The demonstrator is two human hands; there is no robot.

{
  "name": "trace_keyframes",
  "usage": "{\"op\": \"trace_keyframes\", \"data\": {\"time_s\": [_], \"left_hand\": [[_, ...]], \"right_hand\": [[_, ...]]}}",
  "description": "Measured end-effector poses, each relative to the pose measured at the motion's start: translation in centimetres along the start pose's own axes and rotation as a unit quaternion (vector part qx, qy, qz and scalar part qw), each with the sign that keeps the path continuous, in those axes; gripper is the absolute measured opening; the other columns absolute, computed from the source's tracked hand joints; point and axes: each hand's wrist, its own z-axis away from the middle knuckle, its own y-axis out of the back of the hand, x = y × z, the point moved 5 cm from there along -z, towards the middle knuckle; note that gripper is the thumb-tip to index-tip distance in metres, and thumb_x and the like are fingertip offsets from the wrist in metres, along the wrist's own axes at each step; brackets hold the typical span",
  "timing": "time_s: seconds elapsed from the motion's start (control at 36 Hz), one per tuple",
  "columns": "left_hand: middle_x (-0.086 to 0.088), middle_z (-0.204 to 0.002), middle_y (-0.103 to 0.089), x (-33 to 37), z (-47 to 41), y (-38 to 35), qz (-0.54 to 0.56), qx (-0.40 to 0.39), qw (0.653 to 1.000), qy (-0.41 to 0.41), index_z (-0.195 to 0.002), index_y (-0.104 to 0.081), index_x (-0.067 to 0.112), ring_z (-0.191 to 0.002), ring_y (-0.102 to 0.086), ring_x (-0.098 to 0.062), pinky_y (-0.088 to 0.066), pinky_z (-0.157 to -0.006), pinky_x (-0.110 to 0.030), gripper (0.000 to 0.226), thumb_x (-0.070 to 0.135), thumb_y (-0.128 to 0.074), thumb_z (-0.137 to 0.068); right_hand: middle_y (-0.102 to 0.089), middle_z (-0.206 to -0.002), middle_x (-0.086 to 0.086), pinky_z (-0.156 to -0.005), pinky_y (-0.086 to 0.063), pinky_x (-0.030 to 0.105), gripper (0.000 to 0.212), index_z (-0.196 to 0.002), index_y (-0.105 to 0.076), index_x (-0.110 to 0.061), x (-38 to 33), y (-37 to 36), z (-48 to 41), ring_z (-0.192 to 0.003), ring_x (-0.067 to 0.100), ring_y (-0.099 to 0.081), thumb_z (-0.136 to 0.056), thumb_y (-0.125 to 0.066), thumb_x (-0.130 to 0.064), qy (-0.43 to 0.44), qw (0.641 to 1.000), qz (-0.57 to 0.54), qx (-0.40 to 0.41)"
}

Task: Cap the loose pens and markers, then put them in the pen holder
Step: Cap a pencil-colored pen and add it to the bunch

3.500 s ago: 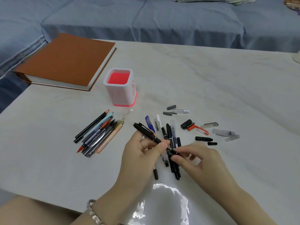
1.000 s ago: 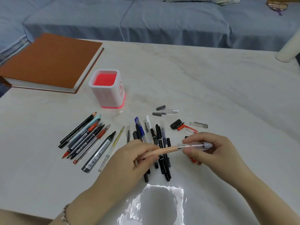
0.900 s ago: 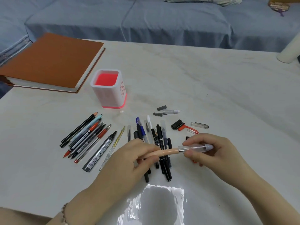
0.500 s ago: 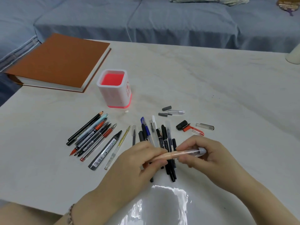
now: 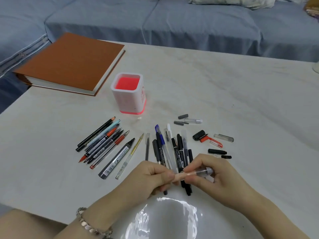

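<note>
Holder [image 5: 128,94]: one. Book [image 5: 69,62]: one. Bracelet [image 5: 89,225]: one.

Hands: two. The left hand [image 5: 151,176] and right hand [image 5: 219,176] both grip one peach pen [image 5: 179,175].

Left fan [image 5: 103,140]: six pens, close-packed and overlapping, so the count is unsure. Beside it are one black marker [image 5: 119,156] and one yellow pen [image 5: 133,152].

Middle heap [image 5: 177,152]: about nine pens, crossing each other and partly under the hands.

Loose caps, right side: two grey caps [image 5: 183,116], three black caps [image 5: 217,151], one red cap [image 5: 204,139] and three clear caps [image 5: 223,137]. Nine in all.
</note>
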Motion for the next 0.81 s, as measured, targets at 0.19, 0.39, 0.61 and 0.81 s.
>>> {"op": "trace_keyframes", "data": {"time_s": [0.19, 0.39, 0.61, 0.81], "left_hand": [[0.002, -0.059, -0.058, 1.0, -0.6, 1.3, -0.114, 0.105, 0.981, -0.114, -0.074, -0.072, 0.029, -0.05, -0.044, 0.0, -0.034, -0.05, -0.01, 0.016, 0.03, -0.06, -0.084], [0.011, -0.09, -0.059, -0.1, 0.3, 7.1, -0.335, 0.312, 0.879, -0.131, -0.095, -0.067, 0.02, -0.08, -0.054, -0.007, -0.037, -0.066, -0.014, 0.012, 0.021, -0.058, -0.087], [-0.001, -0.096, -0.066, -3.6, 1.2, 10.2, -0.41, 0.373, 0.831, -0.032, -0.104, -0.065, 0.013, -0.086, -0.058, -0.02, -0.04, -0.066, -0.027, 0.021, 0.019, -0.061, -0.084], [-0.005, -0.083, -0.063, -4.0, 0.7, 10.0, -0.432, 0.346, 0.833, -0.011, -0.091, -0.064, 0.01, -0.079, -0.057, -0.023, -0.048, -0.062, -0.034, 0.013, 0.019, -0.058, -0.085]], "right_hand": [[-0.063, -0.055, -0.004, -0.053, -0.048, 0.018, 0.017, -0.068, -0.067, -0.017, 1.2, 0.2, -1.1, -0.053, 0.008, -0.056, -0.06, -0.073, -0.031, -0.094, 0.982, -0.141, 0.087], [-0.056, -0.06, -0.002, -0.06, -0.04, 0.022, 0.015, -0.068, -0.069, -0.021, 3.1, 0.4, -1.4, -0.063, 0.015, -0.047, -0.08, -0.06, -0.021, -0.151, 0.938, -0.251, 0.185], [-0.049, -0.056, -0.006, -0.046, -0.036, 0.015, 0.012, -0.091, -0.055, -0.012, 3.1, -0.2, -4.8, -0.044, 0.002, -0.042, -0.091, -0.051, -0.024, -0.142, 0.976, 0.001, 0.168], [-0.039, -0.053, -0.002, -0.039, -0.032, 0.013, 0.039, -0.059, -0.04, -0.013, 3.0, -2.4, -8.1, -0.047, 0.011, -0.036, -0.094, -0.041, -0.03, -0.192, 0.97, 0.121, 0.087]]}}
